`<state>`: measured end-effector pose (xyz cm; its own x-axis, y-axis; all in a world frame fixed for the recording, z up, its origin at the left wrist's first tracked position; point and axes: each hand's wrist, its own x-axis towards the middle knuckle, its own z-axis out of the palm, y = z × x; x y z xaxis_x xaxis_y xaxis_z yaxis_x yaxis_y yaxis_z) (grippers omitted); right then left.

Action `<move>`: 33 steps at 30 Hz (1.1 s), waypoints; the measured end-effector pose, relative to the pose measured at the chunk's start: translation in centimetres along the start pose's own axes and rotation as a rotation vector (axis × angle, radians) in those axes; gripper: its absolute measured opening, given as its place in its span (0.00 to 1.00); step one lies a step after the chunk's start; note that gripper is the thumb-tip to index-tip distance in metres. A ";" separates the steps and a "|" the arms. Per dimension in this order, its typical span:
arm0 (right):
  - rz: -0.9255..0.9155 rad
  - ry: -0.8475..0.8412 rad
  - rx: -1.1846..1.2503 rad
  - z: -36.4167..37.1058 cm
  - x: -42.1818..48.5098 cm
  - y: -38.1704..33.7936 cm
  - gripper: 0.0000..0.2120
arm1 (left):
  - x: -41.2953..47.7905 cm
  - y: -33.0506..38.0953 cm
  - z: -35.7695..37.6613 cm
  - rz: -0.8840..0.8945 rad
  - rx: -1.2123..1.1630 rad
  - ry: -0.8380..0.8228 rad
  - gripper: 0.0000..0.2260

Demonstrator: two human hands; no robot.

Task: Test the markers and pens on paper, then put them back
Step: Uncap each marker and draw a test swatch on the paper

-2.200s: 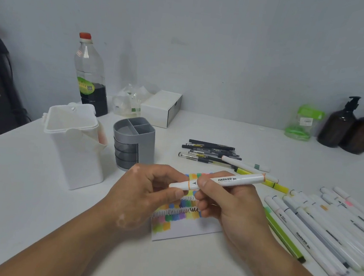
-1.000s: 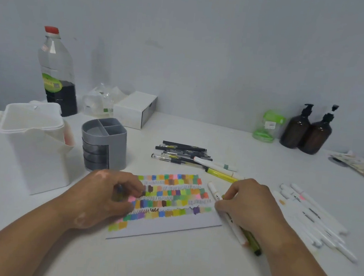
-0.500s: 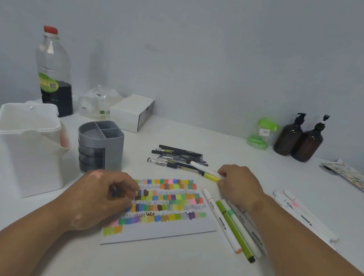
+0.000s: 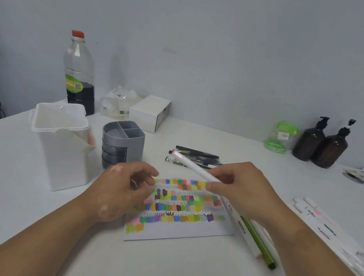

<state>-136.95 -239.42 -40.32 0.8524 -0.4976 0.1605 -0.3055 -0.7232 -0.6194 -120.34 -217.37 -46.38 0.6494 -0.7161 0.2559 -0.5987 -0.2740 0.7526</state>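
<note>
White tabletop (image 4: 164, 269): paper (image 4: 178, 233) largely swatch-filled. Right hand (image 4: 244, 193) grip pinched white marker (image 4: 193, 166); left hand (image 4: 124, 194) curled, contents unclear. Returning to grey organizer (image 4: 123, 132) apparently unstarted.

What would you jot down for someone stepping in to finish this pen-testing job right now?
Right hand: grips a white marker, raised over the paper.
Left hand: fingers curled at the paper's left edge; too blurred to tell if it holds anything.
Things: black pens lie behind the paper, markers beside its right edge, more markers far right.
Done: rows of colour swatches and scribbles fill most of the sheet.
Left: probably test the held marker, then return everything; the grey organiser shows no pens.
</note>
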 end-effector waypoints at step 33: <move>0.054 -0.131 0.899 6.4 -3.9 -2.5 0.04 | -1.1 2.5 0.8 0.271 0.036 -0.217 0.10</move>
<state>-136.81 -232.63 -44.33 0.9048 -0.4217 0.0592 0.0528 -0.0270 -0.9982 -122.92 -217.83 -45.23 0.3515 -0.8849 0.3057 -0.7545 -0.0744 0.6521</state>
